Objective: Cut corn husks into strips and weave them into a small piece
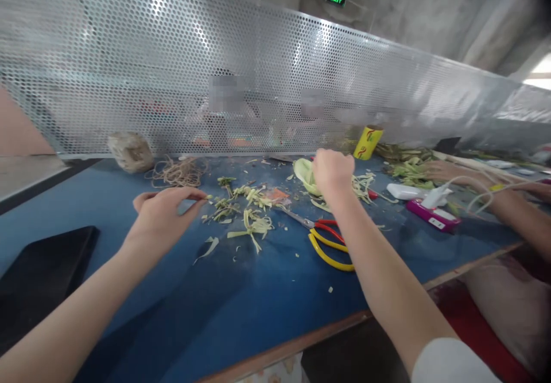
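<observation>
My left hand (166,213) hovers over the left part of the blue table, thumb and forefinger pinched together. A tiny pale green bit shows at their tips, too small to name. Just right of it are small green plant sprigs (226,208) and pale shredded strips (253,225). My right hand (332,170) is closed, its back toward me, beside a curled pale green husk-like leaf (305,175). Its fingertips are hidden, so what it grips cannot be seen. Scissors (329,242) with red and yellow handles lie partly beneath my right forearm.
A black phone-like slab (47,279) lies at the left. Brown twine (178,171) and a wrapped bundle (130,151) sit near the perforated screen (258,73). At the right are a yellow can (368,142), a purple power strip (433,215) with cables, and another person's hand (450,171) beside plant pieces.
</observation>
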The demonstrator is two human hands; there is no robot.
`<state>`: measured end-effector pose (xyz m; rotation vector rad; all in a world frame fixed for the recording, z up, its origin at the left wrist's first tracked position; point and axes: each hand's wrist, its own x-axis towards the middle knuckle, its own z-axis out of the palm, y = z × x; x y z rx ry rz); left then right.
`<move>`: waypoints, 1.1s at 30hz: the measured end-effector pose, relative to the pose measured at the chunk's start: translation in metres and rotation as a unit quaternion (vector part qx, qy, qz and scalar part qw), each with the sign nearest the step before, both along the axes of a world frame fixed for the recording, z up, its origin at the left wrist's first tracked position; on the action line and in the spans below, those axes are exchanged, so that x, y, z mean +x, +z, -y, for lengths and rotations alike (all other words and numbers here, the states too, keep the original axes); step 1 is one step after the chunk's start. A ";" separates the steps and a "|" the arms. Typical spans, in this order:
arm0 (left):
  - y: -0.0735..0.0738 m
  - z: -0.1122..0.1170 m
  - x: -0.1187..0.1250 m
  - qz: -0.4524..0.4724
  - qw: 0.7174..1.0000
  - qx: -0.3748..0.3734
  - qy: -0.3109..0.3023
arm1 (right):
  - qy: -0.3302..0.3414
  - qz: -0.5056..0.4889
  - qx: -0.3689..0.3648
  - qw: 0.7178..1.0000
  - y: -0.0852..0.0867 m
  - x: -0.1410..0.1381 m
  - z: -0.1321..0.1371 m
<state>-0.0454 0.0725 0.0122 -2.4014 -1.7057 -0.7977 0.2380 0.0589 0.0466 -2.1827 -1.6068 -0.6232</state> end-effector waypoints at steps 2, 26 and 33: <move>-0.001 0.001 0.001 -0.004 1.000 0.001 -0.005 | -0.023 -0.027 -0.009 0.999 -0.004 0.016 -0.003; -0.005 0.007 0.006 0.181 0.977 -0.085 -0.073 | 0.506 0.277 -0.091 0.812 -0.056 -0.068 0.021; -0.004 0.014 0.012 0.292 0.944 -0.116 -0.104 | 0.533 0.056 -0.033 0.844 -0.056 -0.063 0.014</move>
